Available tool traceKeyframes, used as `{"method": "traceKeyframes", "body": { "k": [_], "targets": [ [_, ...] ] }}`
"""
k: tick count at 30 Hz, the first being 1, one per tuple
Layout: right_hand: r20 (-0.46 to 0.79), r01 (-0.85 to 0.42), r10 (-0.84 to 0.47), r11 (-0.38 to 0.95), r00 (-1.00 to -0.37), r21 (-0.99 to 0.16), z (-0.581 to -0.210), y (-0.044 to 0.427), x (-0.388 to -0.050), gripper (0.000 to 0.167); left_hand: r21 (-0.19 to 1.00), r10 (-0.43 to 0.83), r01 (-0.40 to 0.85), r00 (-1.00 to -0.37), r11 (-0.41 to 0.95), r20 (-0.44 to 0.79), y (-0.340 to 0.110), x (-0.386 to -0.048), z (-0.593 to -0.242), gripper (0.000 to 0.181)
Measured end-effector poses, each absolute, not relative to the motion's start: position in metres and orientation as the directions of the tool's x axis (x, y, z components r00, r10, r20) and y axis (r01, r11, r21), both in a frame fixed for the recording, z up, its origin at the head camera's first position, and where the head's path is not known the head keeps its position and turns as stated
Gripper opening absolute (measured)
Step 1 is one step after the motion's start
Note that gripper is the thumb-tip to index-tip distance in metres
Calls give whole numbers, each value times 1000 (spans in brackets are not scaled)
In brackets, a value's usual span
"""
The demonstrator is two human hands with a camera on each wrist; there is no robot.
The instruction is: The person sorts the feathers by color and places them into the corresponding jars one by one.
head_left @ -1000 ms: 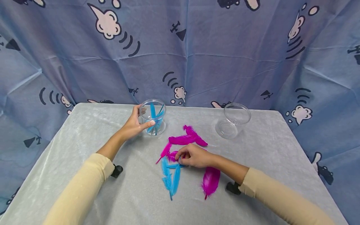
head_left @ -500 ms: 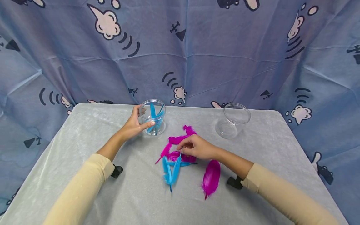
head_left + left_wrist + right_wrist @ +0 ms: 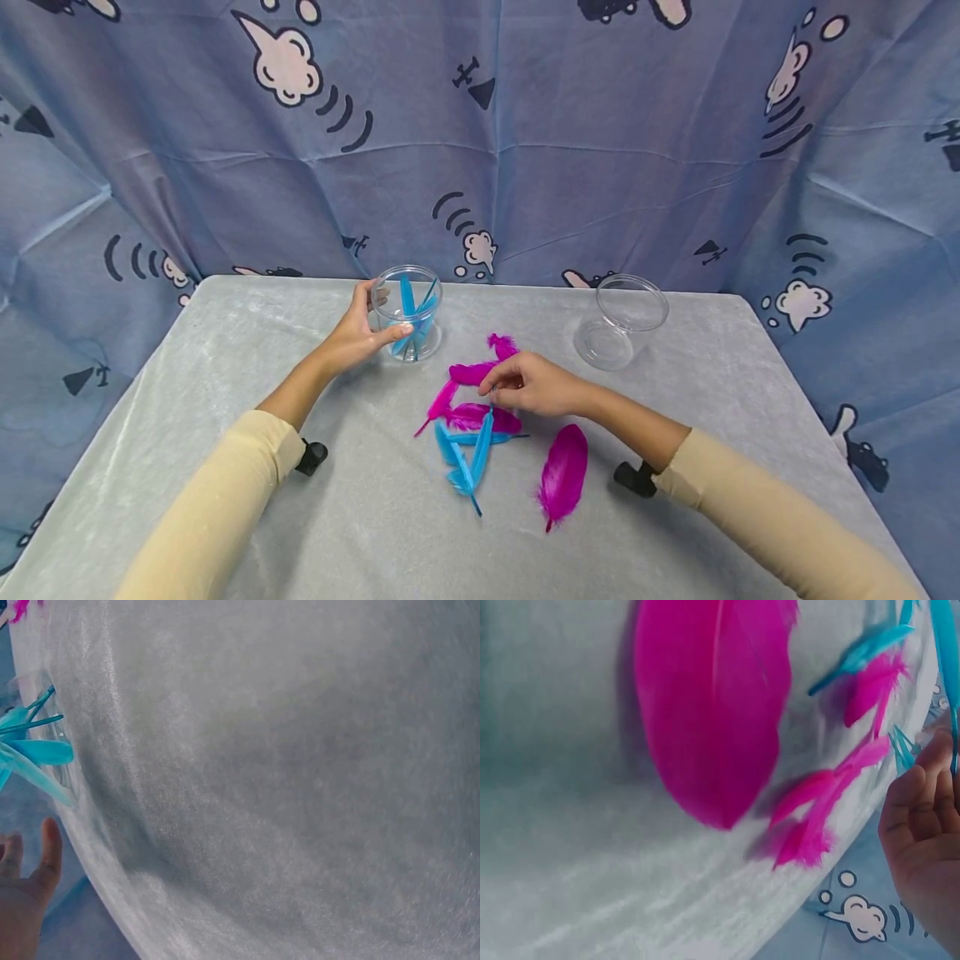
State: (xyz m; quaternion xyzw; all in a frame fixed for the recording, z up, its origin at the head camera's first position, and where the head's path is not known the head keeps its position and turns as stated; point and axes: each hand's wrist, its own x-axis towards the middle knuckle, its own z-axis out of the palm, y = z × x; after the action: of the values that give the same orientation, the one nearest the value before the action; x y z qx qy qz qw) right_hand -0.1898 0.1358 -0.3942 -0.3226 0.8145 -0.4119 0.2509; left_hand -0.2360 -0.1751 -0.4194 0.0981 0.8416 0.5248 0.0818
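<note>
In the head view my left hand [image 3: 358, 333] holds a clear plastic cup [image 3: 431, 337] at the table's back left, thumb and fingers round its side. Several blue feathers [image 3: 407, 296] stand inside the cup; they also show beside the left hand [image 3: 30, 889] in the left wrist view. My right hand [image 3: 540, 385] pinches a blue feather [image 3: 483, 437] by its quill, and the feather hangs down from the fingertips. Two other blue feathers lie around it, one crosswise [image 3: 506, 437] and one slanting [image 3: 447, 446]. The right wrist view shows the pinched feather [image 3: 946, 652] above the right hand [image 3: 926, 832].
A second clear cup [image 3: 603, 346] stands at the back right. Several magenta feathers [image 3: 468, 373] lie mid-table behind the blue ones, and a large magenta feather [image 3: 564, 477] lies nearer the front. A patterned blue curtain [image 3: 495, 150] hangs behind the grey-clothed table [image 3: 360, 517].
My right hand has risen away from the table's front and slightly right, drawing the pinched blue feather up. The slanting blue feather's lower end has shifted right. The left hand and cup are still.
</note>
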Motion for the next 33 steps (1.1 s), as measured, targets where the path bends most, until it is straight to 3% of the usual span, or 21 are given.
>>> {"method": "traceKeyframes", "body": {
  "k": [13,33],
  "targets": [
    [-96,-337,-741,412,-664,-846,-385,142,-197,14,901,254,95,-967,424,-17,-175,-236,-421,94],
    [40,-391,-646,409,-762,-825,-349,139,-215,12,896,250,82,-968,436,-33,-175,-236,-420,95]
  ]
}}
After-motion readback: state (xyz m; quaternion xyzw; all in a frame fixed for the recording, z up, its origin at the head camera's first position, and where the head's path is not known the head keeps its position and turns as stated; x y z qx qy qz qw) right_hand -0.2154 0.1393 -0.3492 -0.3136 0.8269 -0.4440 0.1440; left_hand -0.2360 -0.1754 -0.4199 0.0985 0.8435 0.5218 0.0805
